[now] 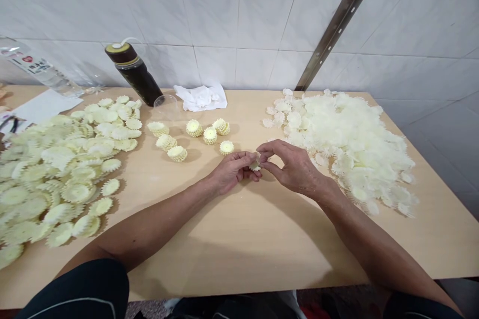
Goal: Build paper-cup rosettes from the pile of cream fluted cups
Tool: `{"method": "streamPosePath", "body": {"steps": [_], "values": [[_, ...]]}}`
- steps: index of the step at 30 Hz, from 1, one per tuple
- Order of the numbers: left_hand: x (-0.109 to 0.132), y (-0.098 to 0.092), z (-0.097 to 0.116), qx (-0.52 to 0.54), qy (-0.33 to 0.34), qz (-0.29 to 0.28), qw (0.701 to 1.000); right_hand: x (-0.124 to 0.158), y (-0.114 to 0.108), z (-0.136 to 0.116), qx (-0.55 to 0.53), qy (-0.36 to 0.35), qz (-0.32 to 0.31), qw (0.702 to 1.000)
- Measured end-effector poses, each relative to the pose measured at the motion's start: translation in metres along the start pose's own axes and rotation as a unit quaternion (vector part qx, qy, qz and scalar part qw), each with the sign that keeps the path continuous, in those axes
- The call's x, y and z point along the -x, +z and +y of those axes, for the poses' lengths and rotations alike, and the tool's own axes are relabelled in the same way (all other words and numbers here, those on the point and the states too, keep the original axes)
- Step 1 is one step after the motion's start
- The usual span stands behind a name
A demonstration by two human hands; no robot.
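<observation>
My left hand (232, 169) and my right hand (292, 164) meet over the middle of the wooden table (239, 239). Both pinch the same small pale yellow plastic flower piece (256, 164), which is mostly hidden by the fingertips. Just beyond the hands stand several stacked flower pieces (209, 134) in a loose row. A broad heap of pale green-yellow petal discs (63, 169) lies to the left. A heap of whiter petal discs (344, 144) lies to the right, close to my right hand.
A dark bottle (135, 74) leans at the back, with a clear cup (166, 105) and a crumpled white cloth (201, 96) beside it. A clear plastic bottle (41, 70) and paper (41, 105) sit far left. A metal bracket (331, 35) slants on the tiled wall.
</observation>
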State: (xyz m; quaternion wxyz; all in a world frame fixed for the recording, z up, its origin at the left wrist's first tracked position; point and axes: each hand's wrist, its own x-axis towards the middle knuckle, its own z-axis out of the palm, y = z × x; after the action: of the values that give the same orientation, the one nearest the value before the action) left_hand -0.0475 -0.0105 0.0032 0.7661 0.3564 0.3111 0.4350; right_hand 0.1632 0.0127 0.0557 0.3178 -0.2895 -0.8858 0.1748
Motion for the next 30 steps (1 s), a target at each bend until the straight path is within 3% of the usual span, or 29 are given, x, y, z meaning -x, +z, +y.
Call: {"method": "streamPosePath", "body": {"steps": [4,6,9,11,15,22,25,30], "values": [[0.001,0.003,0.002,0.001,-0.003,0.017,1.0,-0.002,-0.008,-0.003,-0.052,0.02,-0.048,0.997],[0.003,0.007,0.001,-0.015,0.01,0.049,0.999,-0.004,-0.012,-0.004,-0.082,0.063,-0.029,0.994],[0.007,0.011,-0.004,-0.137,0.075,0.132,0.979,-0.006,-0.013,0.0,-0.127,0.171,0.037,0.976],[0.009,0.01,-0.009,-0.248,0.132,0.174,0.944,-0.006,-0.012,0.004,-0.151,0.219,0.016,0.964],[0.011,0.007,-0.014,-0.342,0.178,0.179,0.905,-0.005,-0.005,0.01,-0.165,0.239,-0.106,0.951],[0.011,0.008,-0.011,-0.409,0.191,0.19,0.872,-0.005,0.009,0.013,-0.133,0.277,-0.072,0.949],[0.011,0.009,-0.01,-0.407,0.181,0.191,0.875,-0.005,0.01,0.018,-0.126,0.28,-0.069,0.949],[0.011,0.007,-0.01,-0.352,0.145,0.185,0.906,-0.005,0.008,0.027,-0.106,0.286,-0.051,0.951]]}}
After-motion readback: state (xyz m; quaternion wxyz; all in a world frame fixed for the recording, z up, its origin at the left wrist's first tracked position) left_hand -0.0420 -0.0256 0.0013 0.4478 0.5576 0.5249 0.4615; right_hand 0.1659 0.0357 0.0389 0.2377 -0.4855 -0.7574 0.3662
